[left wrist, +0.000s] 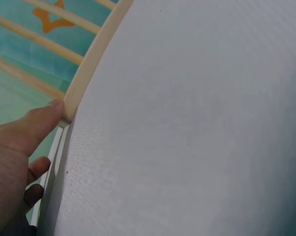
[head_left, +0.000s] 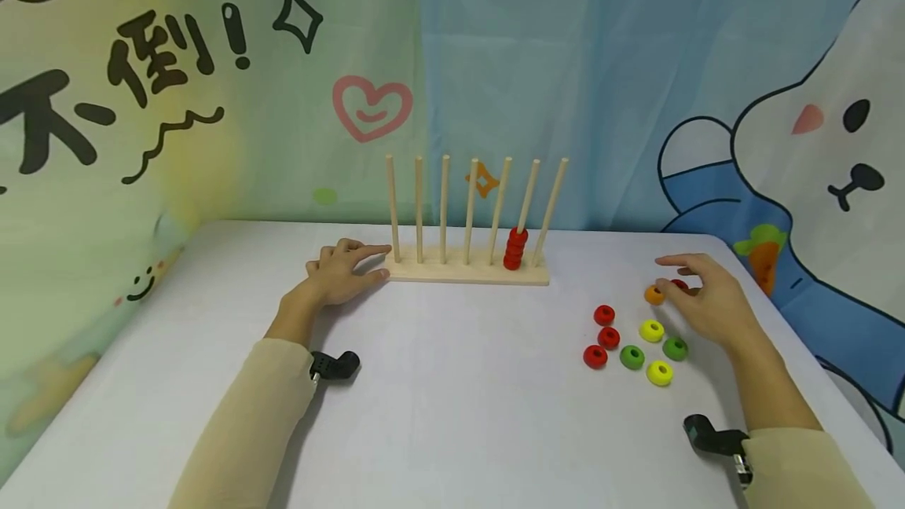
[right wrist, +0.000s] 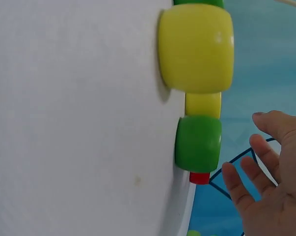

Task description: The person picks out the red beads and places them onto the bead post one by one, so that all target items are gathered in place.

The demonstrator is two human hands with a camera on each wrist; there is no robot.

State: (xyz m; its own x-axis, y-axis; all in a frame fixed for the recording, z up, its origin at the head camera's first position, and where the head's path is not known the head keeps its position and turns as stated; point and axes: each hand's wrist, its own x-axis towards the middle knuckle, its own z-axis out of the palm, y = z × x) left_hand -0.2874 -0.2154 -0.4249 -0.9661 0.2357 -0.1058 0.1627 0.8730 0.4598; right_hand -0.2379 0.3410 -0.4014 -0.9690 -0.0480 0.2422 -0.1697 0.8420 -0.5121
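Note:
A wooden peg stand point(head_left: 467, 273) with several upright pegs stands at the back of the table. Red beads point(head_left: 515, 248) are stacked on its second peg from the right. My left hand point(head_left: 341, 272) holds the stand's left end between thumb and index finger; in the left wrist view the thumb point(left wrist: 42, 120) presses on the corner. My right hand point(head_left: 710, 301) hovers with parted fingers over an orange bead point(head_left: 654, 295) and a partly hidden red bead point(head_left: 679, 284). Nothing is between its fingers in the right wrist view, where a green bead point(right wrist: 199, 143) is nearby.
Nearer the front lie three red beads point(head_left: 608, 338), two yellow beads point(head_left: 660, 373) and two green beads point(head_left: 632, 357), loose on the white table point(head_left: 459, 391). A printed cloth point(head_left: 537, 85) hangs behind the table's back edge.

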